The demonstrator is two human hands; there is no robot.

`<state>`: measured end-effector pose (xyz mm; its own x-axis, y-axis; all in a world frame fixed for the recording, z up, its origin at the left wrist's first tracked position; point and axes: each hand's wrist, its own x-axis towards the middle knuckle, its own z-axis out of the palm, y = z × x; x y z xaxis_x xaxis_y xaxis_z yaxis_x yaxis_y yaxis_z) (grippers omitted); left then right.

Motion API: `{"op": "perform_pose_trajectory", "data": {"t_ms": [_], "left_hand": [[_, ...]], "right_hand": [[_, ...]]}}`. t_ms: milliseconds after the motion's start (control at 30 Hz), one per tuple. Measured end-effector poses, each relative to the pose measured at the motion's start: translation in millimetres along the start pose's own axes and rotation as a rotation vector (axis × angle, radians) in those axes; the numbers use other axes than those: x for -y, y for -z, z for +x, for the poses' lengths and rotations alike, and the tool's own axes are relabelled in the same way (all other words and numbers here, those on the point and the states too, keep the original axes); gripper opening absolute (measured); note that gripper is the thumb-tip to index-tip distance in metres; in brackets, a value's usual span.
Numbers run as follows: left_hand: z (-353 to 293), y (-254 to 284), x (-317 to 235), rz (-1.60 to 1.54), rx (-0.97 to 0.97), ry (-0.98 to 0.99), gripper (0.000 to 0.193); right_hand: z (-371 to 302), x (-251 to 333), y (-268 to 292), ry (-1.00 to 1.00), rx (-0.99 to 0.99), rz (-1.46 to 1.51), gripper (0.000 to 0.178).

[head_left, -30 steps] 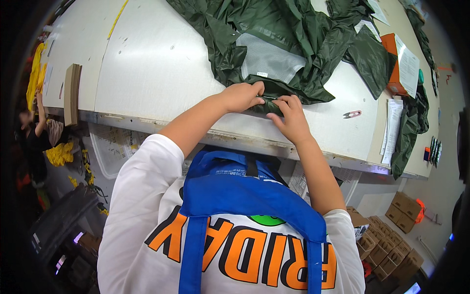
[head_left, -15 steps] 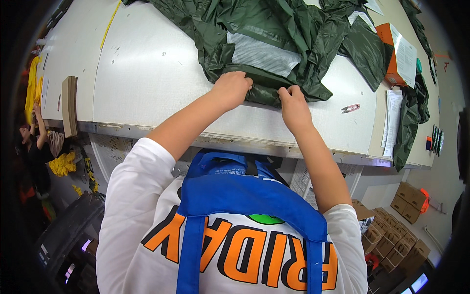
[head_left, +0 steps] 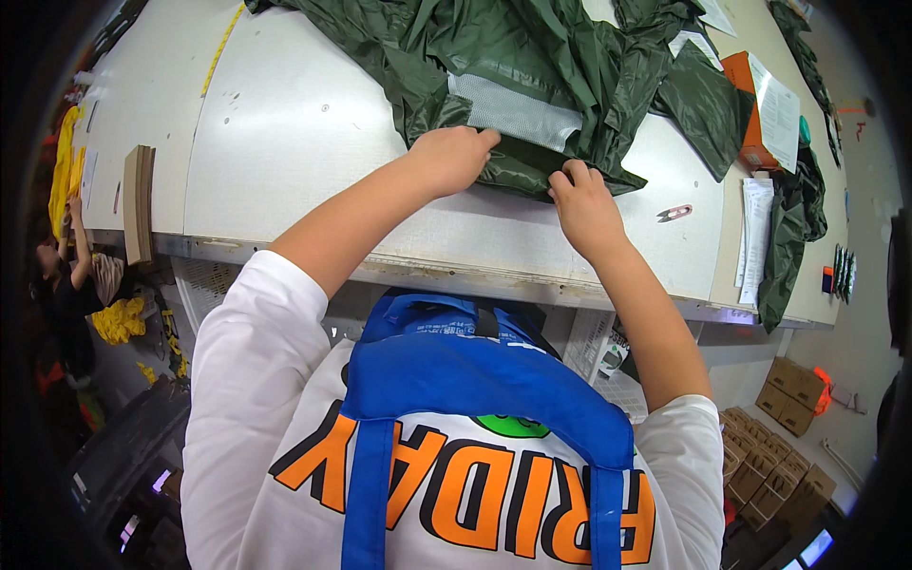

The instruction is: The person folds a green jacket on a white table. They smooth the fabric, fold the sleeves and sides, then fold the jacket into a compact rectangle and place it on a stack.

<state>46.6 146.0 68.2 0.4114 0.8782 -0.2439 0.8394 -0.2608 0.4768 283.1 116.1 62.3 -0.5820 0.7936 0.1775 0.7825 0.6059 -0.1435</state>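
A dark green, shiny garment (head_left: 518,57) lies bunched on the table, with a strip of pale mesh lining (head_left: 518,112) showing near its close edge. My left hand (head_left: 452,160) is closed on this near edge, its fingertips partly hidden in the folds. To its right, my right hand (head_left: 581,195) pinches the same edge between thumb and fingers. A folded band of green fabric runs between the two hands. Pink-handled thread snips (head_left: 675,214) rest on the table, right of my right hand.
Right of the garment are an orange box (head_left: 750,119) with a white sheet, and stacked papers (head_left: 755,228). Brown card strips (head_left: 139,204) overhang the table edge (head_left: 380,269) at left. A yellow tape measure (head_left: 222,47) lies farther back. Another person (head_left: 81,261) handles yellow fabric far left.
My right hand has shifted slightly right along the edge, and my left hand slightly up. More of the green band shows between them, and the garment edge looks flatter.
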Motion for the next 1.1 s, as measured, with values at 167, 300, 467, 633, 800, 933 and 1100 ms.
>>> {"op": "perform_pose_trajectory", "data": {"t_ms": [167, 300, 467, 633, 800, 933, 1100], "left_hand": [[-10.7, 1.9, -7.1, 0.132, 0.015, -0.055, 0.030], [-22.9, -7.0, 1.7, 0.282, -0.004, -0.178, 0.030], [-25.0, -5.3, 3.2, 0.349, 0.085, -0.119, 0.021], [-39.8, -7.8, 10.1, 0.299, 0.234, -0.167, 0.021], [-49.3, -13.0, 14.6, 0.136, 0.301, 0.009, 0.027], [-55.6, -33.4, 37.0, 0.216, 0.083, -0.261, 0.021], [-53.9, -34.9, 26.6, 0.316, 0.122, -0.168, 0.013]], "right_hand": [[-2.0, 6.0, -3.0, -0.175, 0.197, 0.061, 0.011], [-8.4, 6.7, -7.1, -0.123, 0.182, 0.011, 0.019], [-12.6, 20.5, 1.2, -0.061, 0.010, 0.088, 0.030], [-24.6, 20.4, -4.2, -0.051, 0.128, 0.146, 0.025], [-33.8, 31.6, -17.2, 0.025, 0.115, 0.151, 0.019], [-36.7, 29.9, -21.2, -0.048, 0.119, 0.244, 0.018], [-27.3, 32.4, -20.8, -0.008, 0.007, 0.078, 0.015]]}}
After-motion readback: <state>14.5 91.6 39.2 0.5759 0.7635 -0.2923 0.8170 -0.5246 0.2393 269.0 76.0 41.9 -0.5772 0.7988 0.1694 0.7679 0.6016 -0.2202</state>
